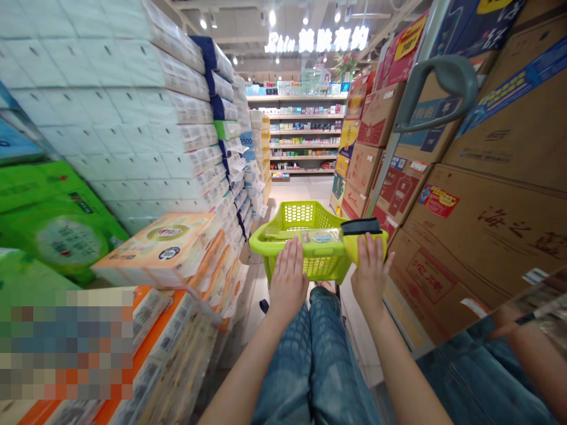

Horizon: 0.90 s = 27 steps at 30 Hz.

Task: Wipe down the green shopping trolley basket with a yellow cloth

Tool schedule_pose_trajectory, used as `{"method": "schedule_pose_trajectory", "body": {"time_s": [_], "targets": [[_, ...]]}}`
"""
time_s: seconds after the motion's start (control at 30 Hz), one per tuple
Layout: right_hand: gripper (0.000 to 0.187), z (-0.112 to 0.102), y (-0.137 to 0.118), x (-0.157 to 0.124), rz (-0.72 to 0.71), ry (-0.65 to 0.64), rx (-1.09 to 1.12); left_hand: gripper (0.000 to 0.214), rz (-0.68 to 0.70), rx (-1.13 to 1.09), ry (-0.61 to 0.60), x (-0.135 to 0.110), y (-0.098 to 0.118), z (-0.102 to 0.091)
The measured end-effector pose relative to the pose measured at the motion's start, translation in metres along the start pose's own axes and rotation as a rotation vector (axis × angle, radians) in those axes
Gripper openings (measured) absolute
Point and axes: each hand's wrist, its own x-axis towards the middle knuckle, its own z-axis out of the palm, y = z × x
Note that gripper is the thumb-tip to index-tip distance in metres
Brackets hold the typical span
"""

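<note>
A lime-green shopping cart (299, 208) with a perforated plastic basket is right in front of me. Its near handle bar (325, 237) carries a clear label strip. Over the left part of that handle lies my left hand (290, 273), its fingers together and curved onto the bar. My right hand (370, 268) grips the handle's right end, over a yellow piece (351, 247) topped by a dark band (361, 226); what this piece is I cannot tell. Beneath the cart, my jeans-clad legs show.
Packed tissue stacks (110, 130) rise on the left, with orange-and-white tissue packs (177, 242) lower down. Cardboard cartons (500, 206) line the right, beside a metal post with a grey loop handle (469, 94). The tiled aisle floor (301, 189) leads to stocked shelves (305, 127).
</note>
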Motion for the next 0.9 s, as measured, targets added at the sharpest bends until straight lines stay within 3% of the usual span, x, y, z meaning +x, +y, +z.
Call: {"method": "schedule_pose_trajectory", "body": {"time_s": [0.1,0.2,0.33,0.43,0.5,0.6,0.77,0.83,0.9], "targets": [[0.079,-0.006,0.007,0.006,0.152,0.009,0.07,0.083,-0.004,-0.007,-0.017,0.001,0.002,-0.002],[0.081,-0.004,-0.023,0.011,0.219,0.026,0.176,0.084,-0.008,-0.007,-0.018,0.001,0.002,-0.001],[0.076,0.006,-0.087,0.006,0.093,-0.019,0.206,0.084,-0.01,-0.003,-0.003,0.0,-0.001,0.002],[0.07,0.013,-0.109,-0.003,-0.045,-0.068,0.168,0.081,-0.002,0.015,0.005,-0.001,-0.003,0.004],[0.068,0.013,-0.101,-0.006,-0.125,-0.098,0.135,0.081,0.004,0.023,0.003,-0.001,-0.004,0.004],[0.071,0.008,-0.066,-0.005,-0.174,-0.103,0.081,0.082,0.007,0.01,0.004,-0.001,-0.004,0.002],[0.081,0.0,-0.01,0.002,0.063,0.0,0.05,0.081,0.018,-0.017,0.012,0.0,-0.002,0.002],[0.086,0.0,-0.01,0.003,0.154,0.031,0.096,0.082,0.014,-0.005,0.006,0.0,-0.001,0.003],[0.088,0.002,-0.027,0.004,0.228,0.055,0.17,0.083,0.006,0.007,0.0,0.0,0.0,0.003]]}}
